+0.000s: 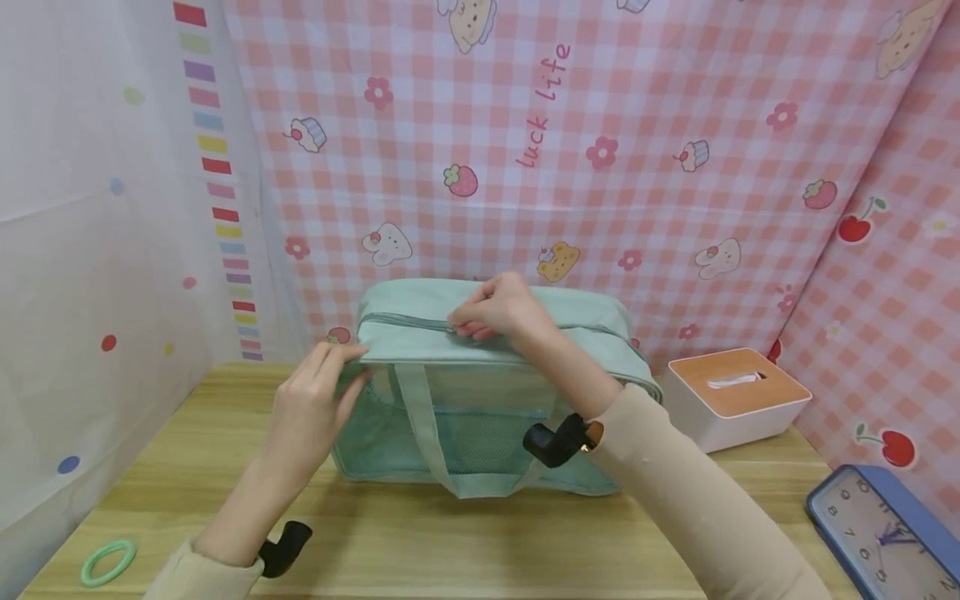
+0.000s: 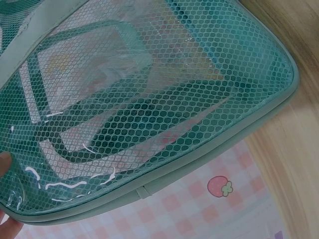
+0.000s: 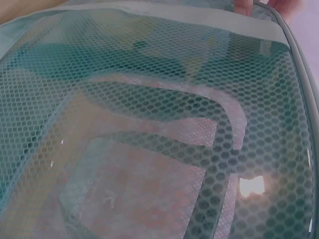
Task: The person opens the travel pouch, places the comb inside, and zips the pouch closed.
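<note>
Bag [image 1: 483,427], pale green with mesh front, upright near the middle of the back edge of the wooden table [image 1: 397,542], its handle [image 1: 420,408] hanging down the front. Left hand [image 1: 313,398] grips the bag's upper left corner between thumb and fingers; right hand [image 1: 502,308] pinches the zipper [image 1: 408,321] along the top. Tissue box [image 1: 738,400] stands at the table's back right corner, clock [image 1: 881,533] by the right edge, green ring [image 1: 114,546] near the left edge.
</note>
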`<state>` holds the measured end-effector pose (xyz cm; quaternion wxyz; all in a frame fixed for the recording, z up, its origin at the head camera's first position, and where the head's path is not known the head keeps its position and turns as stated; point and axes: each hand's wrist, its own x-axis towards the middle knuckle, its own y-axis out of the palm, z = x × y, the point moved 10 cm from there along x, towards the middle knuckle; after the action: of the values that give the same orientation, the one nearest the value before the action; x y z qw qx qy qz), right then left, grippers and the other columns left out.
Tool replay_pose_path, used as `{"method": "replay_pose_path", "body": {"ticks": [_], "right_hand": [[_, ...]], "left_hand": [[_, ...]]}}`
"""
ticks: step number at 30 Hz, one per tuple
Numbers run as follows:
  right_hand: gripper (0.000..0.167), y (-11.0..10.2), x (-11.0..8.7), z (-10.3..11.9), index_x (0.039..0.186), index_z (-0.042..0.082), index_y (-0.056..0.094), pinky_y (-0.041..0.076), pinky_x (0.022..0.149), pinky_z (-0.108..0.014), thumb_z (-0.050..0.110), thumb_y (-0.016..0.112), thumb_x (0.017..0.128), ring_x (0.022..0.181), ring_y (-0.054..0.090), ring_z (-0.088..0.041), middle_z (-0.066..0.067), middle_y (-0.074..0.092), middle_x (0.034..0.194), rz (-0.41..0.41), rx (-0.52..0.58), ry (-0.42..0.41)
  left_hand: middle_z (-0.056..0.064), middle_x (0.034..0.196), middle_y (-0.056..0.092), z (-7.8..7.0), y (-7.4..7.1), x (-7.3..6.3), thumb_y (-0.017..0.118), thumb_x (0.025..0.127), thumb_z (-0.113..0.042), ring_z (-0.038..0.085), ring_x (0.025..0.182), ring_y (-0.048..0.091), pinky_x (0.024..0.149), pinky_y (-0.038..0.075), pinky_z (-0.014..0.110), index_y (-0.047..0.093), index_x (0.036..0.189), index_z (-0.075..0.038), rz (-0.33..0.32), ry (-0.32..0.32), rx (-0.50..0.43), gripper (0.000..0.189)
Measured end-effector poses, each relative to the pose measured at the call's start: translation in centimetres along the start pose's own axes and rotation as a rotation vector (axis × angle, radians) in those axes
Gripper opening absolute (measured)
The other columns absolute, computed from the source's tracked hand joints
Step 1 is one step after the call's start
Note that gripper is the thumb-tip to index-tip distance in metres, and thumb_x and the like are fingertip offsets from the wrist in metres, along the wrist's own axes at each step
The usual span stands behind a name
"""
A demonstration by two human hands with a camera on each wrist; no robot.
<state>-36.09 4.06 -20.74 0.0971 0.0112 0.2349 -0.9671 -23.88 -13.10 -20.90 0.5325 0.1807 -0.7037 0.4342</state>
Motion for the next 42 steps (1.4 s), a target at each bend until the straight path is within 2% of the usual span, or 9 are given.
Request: {"method": "replay_pose_path", "body": {"ticks": [10,15,22,28,38,42], "right_hand": [[0.015,1.7,0.2,0.7,0.086,0.000,0.068,0.057,0.061,-0.024,0.011,0.073,0.077,0.060,0.064,-0.010,-0.012,0.071,0.079,0.018,0.056,0.008],[0.015,2.5,0.4,1.1,0.086,-0.001,0.068,0.057,0.058,-0.023,0.010,0.072,0.077,0.057,0.063,-0.009,-0.013,0.071,0.078,0.014,0.073,-0.005],[0.016,3.7,0.8,1.7,0.087,-0.002,0.068,0.056,0.056,-0.022,0.011,0.071,0.079,0.056,0.062,-0.008,-0.016,0.071,0.085,0.013,0.097,-0.017],[0.015,4.8,0.9,2.3,0.087,-0.002,0.068,0.056,0.055,-0.022,0.012,0.070,0.080,0.056,0.062,-0.008,-0.014,0.071,0.080,0.027,0.120,-0.027],[0.014,6.0,1.1,3.8,0.075,0.000,0.067,0.056,0.055,-0.023,0.013,0.070,0.080,0.059,0.063,-0.011,-0.014,0.070,0.077,-0.006,0.101,-0.075],[0.018,6.4,1.2,4.5,0.070,-0.001,0.067,0.055,0.052,-0.022,0.012,0.070,0.080,0.057,0.062,-0.013,-0.014,0.070,0.076,-0.031,0.055,-0.108]], "left_hand": [[0.014,0.080,0.058,-0.1,0.0,-0.1,0.079,0.064,0.003,0.023,0.065,0.058,0.056,0.055,0.034,0.062,0.093,0.004,-0.005,0.000,0.004,0.034],[0.013,0.079,0.058,-0.1,0.0,-0.2,0.079,0.064,0.003,0.023,0.065,0.058,0.056,0.055,0.033,0.062,0.093,0.004,-0.006,-0.003,0.004,0.034],[0.013,0.081,0.059,0.1,-0.2,-0.4,0.079,0.064,0.003,0.025,0.068,0.061,0.058,0.056,0.035,0.062,0.093,0.004,-0.005,-0.018,0.011,0.034],[0.014,0.082,0.060,0.1,-0.1,-0.5,0.079,0.064,0.003,0.026,0.071,0.063,0.060,0.056,0.036,0.062,0.093,0.004,-0.002,-0.021,0.008,0.034],[0.015,0.084,0.061,0.0,-0.2,-0.3,0.078,0.065,0.003,0.027,0.074,0.064,0.062,0.057,0.035,0.061,0.094,0.004,-0.009,-0.008,-0.003,0.033],[0.015,0.084,0.060,-0.1,0.0,-0.2,0.077,0.066,0.003,0.026,0.074,0.063,0.063,0.057,0.034,0.061,0.095,0.005,0.002,0.000,-0.007,0.033]]}}
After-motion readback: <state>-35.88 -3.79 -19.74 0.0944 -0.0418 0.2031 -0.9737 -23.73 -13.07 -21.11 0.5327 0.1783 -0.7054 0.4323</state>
